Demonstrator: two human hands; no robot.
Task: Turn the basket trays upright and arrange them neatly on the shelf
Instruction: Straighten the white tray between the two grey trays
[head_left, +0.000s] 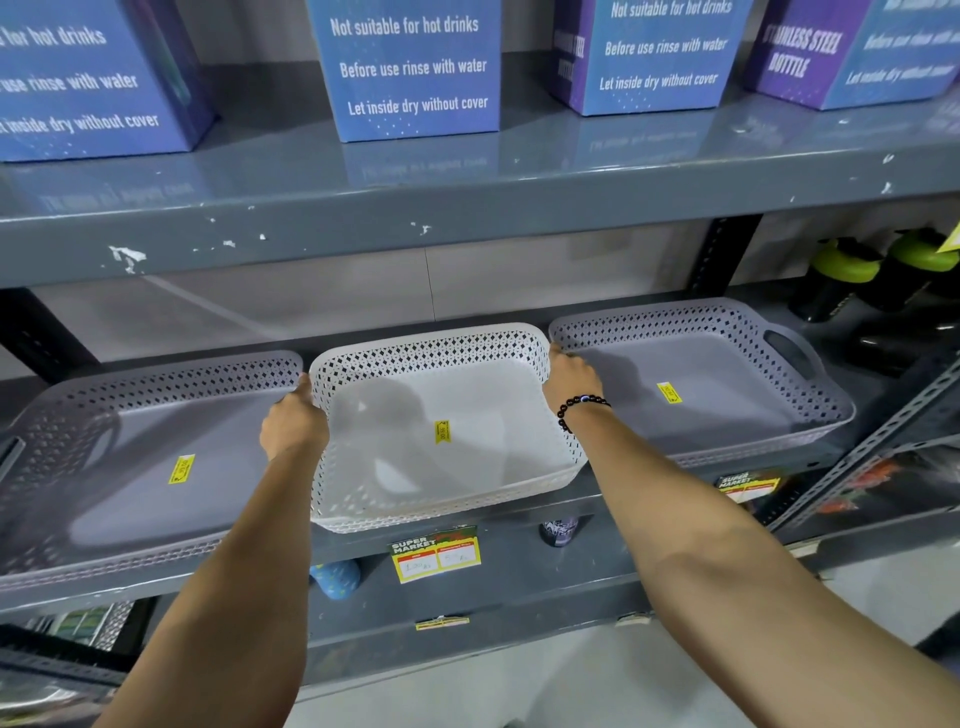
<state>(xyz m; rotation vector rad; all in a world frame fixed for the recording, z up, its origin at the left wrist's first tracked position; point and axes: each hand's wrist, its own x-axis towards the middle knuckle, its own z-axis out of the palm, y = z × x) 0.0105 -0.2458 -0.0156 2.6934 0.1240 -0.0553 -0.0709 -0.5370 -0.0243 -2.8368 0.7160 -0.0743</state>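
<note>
Three perforated basket trays stand upright side by side on the grey middle shelf (519, 525). The white tray (441, 467) is in the centre, its front edge overhanging the shelf lip a little. My left hand (293, 423) grips its left rim and my right hand (571, 376), with a bead bracelet on the wrist, grips its right rim. A grey tray (130, 457) sits to the left and another grey tray (717, 384) to the right, each with a yellow sticker inside.
Blue and purple bottle boxes (415, 67) line the upper shelf. Dark bottles with green lids (852, 275) stand at the far right behind the right tray. A price label (436, 553) hangs on the shelf edge. A metal upright (878, 441) runs diagonally at the right.
</note>
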